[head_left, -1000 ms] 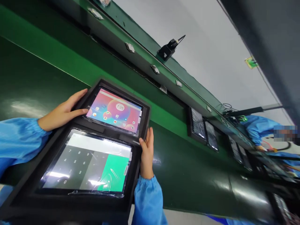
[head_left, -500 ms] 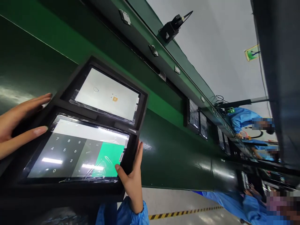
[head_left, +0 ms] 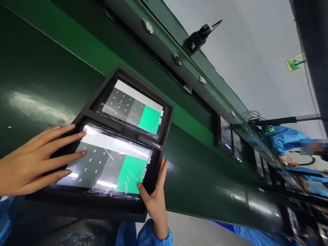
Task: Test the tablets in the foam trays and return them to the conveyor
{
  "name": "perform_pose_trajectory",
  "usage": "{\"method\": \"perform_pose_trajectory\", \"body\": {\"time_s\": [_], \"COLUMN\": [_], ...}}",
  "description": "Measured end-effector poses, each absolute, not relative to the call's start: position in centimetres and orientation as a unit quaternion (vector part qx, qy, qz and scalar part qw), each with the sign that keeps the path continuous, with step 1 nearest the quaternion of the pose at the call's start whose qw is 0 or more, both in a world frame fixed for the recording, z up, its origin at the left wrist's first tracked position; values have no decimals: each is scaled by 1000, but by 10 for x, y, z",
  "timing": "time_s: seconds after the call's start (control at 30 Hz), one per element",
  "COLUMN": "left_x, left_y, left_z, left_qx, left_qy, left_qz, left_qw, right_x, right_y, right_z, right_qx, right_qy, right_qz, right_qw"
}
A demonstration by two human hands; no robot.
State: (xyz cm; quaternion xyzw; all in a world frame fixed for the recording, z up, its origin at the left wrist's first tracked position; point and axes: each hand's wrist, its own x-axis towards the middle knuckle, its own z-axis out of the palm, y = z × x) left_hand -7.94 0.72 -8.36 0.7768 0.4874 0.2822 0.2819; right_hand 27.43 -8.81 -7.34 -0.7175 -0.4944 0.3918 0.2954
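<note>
A black foam tray [head_left: 167, 126] holds two tablets side by side under clear film. Both the near tablet [head_left: 107, 167] and the far tablet [head_left: 130, 104] light up with a calculator keypad and a green block. My left hand [head_left: 43, 155] is open, its fingers stretched over the number end of the near tablet; whether every fingertip touches the glass I cannot tell. With its thumb on the near tablet's green end and its fingers around the tray's outer side, my right hand [head_left: 156, 200] grips the tray.
The tray is over a long green conveyor belt [head_left: 200, 177] with a green side rail [head_left: 164, 44]. Further along lie more trays with dark tablets [head_left: 225, 133]. A black device [head_left: 197, 40] is mounted on the rail. Co-workers in blue sleeves [head_left: 282, 138] work further down.
The far tablet has switched from a white icon screen to the calculator keypad. My left hand has moved from the tray's side onto the near tablet. My right hand keeps its grip.
</note>
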Motion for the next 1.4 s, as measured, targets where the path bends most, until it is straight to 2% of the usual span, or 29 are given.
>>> {"method": "perform_pose_trajectory", "body": {"time_s": [0.1, 0.23, 0.43, 0.53, 0.7, 0.9, 1.03, 1.13, 1.3, 1.4], "left_x": [-82, -84, -84, -88, -94, -94, -89, -80, -54, -39], "left_y": [14, 21, 8, 5, 12, 25, 47, 72, 128, 162], "left_z": [-87, -88, -88, -90, -93, -90, -85, -82, -84, -93], "left_qx": [862, 882, 836, 793, 743, 771, 804, 820, 782, 778], "left_qy": [398, 393, 455, 497, 522, 496, 459, 430, 448, 455], "left_qz": [226, 151, 249, 264, 317, 301, 283, 298, 338, 343], "left_qw": [217, 212, 180, 232, 272, 262, 250, 232, 273, 265], "right_x": [274, 271, 274, 272, 267, 273, 272, 278, 304, 316], "right_y": [-88, -87, -89, -87, -81, -84, -84, -75, -5, 61], "right_z": [-77, -78, -72, -73, -77, -73, -72, -73, -82, -90], "right_qx": [-717, -720, -709, -719, -749, -722, -738, -725, -694, -664], "right_qy": [-478, -452, -455, -478, -451, -483, -472, -461, -421, -441], "right_qz": [393, 400, 420, 401, 366, 405, 383, 393, 350, 368], "right_qw": [323, 343, 337, 307, 319, 285, 293, 329, 467, 479]}}
